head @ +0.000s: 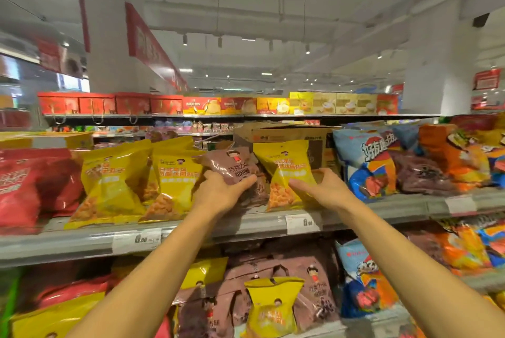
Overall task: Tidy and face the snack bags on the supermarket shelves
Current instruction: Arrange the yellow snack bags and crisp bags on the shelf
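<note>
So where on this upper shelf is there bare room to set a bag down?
Bare shelf shows only along the front lip, below the brown bag and the yellow bag being held. Left, the yellow bags crowd; right, the blue bag too.

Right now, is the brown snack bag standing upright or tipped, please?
Tipped: the brown snack bag leans left in the left hand, top edge slanted.
</note>
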`<state>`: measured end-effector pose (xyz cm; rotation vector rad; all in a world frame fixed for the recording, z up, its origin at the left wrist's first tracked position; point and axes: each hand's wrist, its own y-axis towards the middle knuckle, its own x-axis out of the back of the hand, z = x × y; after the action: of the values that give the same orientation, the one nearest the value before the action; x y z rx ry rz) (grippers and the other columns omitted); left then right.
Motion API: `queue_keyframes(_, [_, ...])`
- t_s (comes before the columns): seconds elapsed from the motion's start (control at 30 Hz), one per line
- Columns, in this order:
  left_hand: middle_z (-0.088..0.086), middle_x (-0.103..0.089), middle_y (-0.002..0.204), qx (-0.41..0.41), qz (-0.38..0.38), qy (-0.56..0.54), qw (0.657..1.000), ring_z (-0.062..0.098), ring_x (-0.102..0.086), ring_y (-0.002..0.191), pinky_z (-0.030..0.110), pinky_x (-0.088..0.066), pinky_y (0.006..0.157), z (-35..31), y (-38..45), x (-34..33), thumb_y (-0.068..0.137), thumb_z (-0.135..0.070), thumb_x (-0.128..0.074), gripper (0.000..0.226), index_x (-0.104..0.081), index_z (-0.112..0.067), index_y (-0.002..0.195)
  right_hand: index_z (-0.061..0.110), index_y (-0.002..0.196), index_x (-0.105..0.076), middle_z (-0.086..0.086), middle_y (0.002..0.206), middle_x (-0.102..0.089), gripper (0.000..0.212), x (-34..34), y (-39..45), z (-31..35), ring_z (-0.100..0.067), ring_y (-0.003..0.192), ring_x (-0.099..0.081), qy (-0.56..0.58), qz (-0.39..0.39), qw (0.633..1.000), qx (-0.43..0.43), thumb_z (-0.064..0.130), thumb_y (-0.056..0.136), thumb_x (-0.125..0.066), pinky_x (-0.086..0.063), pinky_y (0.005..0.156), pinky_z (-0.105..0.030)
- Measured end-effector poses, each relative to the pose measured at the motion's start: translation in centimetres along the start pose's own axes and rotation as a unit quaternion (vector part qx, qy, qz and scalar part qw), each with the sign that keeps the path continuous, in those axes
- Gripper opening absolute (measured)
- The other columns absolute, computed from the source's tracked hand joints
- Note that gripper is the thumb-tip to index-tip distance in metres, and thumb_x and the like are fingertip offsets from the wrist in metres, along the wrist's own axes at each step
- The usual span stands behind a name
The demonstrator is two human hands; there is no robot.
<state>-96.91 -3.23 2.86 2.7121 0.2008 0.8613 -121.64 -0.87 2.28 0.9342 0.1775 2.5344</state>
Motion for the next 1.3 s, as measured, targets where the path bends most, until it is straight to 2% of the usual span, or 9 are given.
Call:
queue_keyframes(0.17, [0.006, -0.073, 0.105, 0.006, 0.041, -0.078, 0.996, 0.026, -0.067, 0.101, 0.042, -0.055, 0.092, 0.7, 1.6, 0.0, 0.074, -0.051, -0.082, 0.059, -0.069, -0.007, 0.110, 0.011, 0.133, -0.058, -0.003, 0.133, -0.062, 0.109, 0.3, 3.0, 0.1, -0.016, 0.104, -0.059, 0.006, 0.074, 0.997, -0.010, 0.081, 0.052, -0.079, -0.044, 0.085, -0.030])
queue_keyframes(0.27, [-0.010, -0.075, 0.075, 0.010, 0.059, -0.143, 0.988, 0.010, -0.070, 0.075, 0.023, -0.053, 0.063, 0.8, 1.9, 0.0, 0.074, -0.034, -0.087, 0.028, -0.074, -0.015, 0.090, 0.013, 0.132, -0.059, -0.002, 0.133, -0.062, 0.124, 0.8, 3.7, 0.4, -0.012, 0.101, -0.060, -0.004, 0.131, 0.991, -0.017, 0.088, 0.035, -0.075, -0.045, 0.080, -0.028])
queue_keyframes(0.37, [-0.018, -0.070, 0.061, 0.020, 0.066, -0.185, 0.980, -0.002, -0.065, 0.055, 0.010, -0.044, 0.045, 0.6, 2.0, 0.1, 0.073, -0.024, -0.088, 0.021, -0.070, -0.019, 0.083, 0.014, 0.137, -0.056, -0.001, 0.139, -0.059, 0.124, 0.7, 4.0, 0.6, -0.015, 0.109, -0.057, 0.015, 0.159, 0.987, -0.015, 0.084, 0.038, -0.079, -0.043, 0.086, -0.028])
queue_keyframes(0.5, [-0.006, -0.073, 0.088, 0.038, 0.054, -0.212, 0.975, 0.009, -0.066, 0.079, 0.020, -0.046, 0.060, 0.2, 1.3, 0.5, 0.067, -0.025, -0.091, 0.041, -0.066, -0.018, 0.099, 0.028, 0.095, -0.061, 0.013, 0.099, -0.066, 0.061, 0.4, 3.7, 0.5, -0.003, 0.084, -0.059, 0.075, 0.156, 0.985, 0.011, 0.065, 0.055, -0.088, -0.041, 0.061, -0.018])
queue_keyframes(0.63, [0.001, -0.072, 0.108, 0.030, 0.030, -0.235, 0.971, 0.018, -0.068, 0.095, 0.032, -0.053, 0.080, 0.1, 0.9, 0.7, 0.059, -0.022, -0.095, 0.078, -0.055, -0.013, 0.125, 0.021, 0.098, -0.071, 0.015, 0.082, -0.077, 0.040, 1.3, 3.4, -0.6, 0.003, 0.068, -0.071, 0.188, 0.101, 0.975, 0.069, 0.038, 0.069, -0.093, -0.049, 0.051, -0.010])
queue_keyframes(0.8, [0.001, -0.068, 0.123, -0.025, 0.010, -0.255, 0.966, 0.018, -0.066, 0.108, 0.045, -0.050, 0.101, -1.8, 0.2, -1.6, 0.053, -0.021, -0.096, 0.102, -0.042, -0.015, 0.140, 0.027, 0.092, -0.069, 0.022, 0.077, -0.075, 0.031, 4.5, 2.2, -2.7, 0.009, 0.071, -0.070, 0.272, 0.024, 0.956, 0.103, 0.036, 0.072, -0.091, -0.055, 0.061, -0.012])
queue_keyframes(1.0, [-0.004, -0.065, 0.113, -0.063, 0.045, -0.218, 0.973, 0.001, -0.061, 0.091, 0.015, -0.048, 0.074, -5.7, -0.4, -7.4, 0.061, -0.018, -0.094, 0.087, -0.044, -0.015, 0.132, 0.025, 0.106, -0.070, 0.020, 0.089, -0.078, 0.041, 7.1, -0.1, -6.7, 0.001, 0.082, -0.073, 0.293, 0.007, 0.951, 0.097, 0.038, 0.073, -0.090, -0.052, 0.067, -0.018])
queue_keyframes(1.17, [-0.008, -0.061, 0.100, -0.045, 0.079, -0.204, 0.975, 0.006, -0.060, 0.087, 0.025, -0.048, 0.085, -7.3, 0.5, -10.1, 0.066, -0.018, -0.092, 0.076, -0.046, -0.013, 0.127, 0.020, 0.106, -0.071, 0.018, 0.085, -0.078, 0.034, 7.5, -0.7, -8.5, 0.002, 0.077, -0.073, 0.318, 0.008, 0.945, 0.080, 0.027, 0.077, -0.088, -0.051, 0.058, -0.007])
queue_keyframes(1.3, [-0.015, -0.070, 0.091, -0.047, 0.129, -0.192, 0.972, -0.007, -0.067, 0.075, 0.014, -0.052, 0.074, -7.3, 1.4, -11.0, 0.075, -0.016, -0.086, 0.044, -0.064, -0.019, 0.112, 0.020, 0.106, -0.072, 0.014, 0.089, -0.079, 0.032, 7.4, -0.9, -9.3, -0.003, 0.081, -0.075, 0.326, 0.006, 0.943, 0.069, 0.025, 0.078, -0.087, -0.054, 0.062, -0.013])
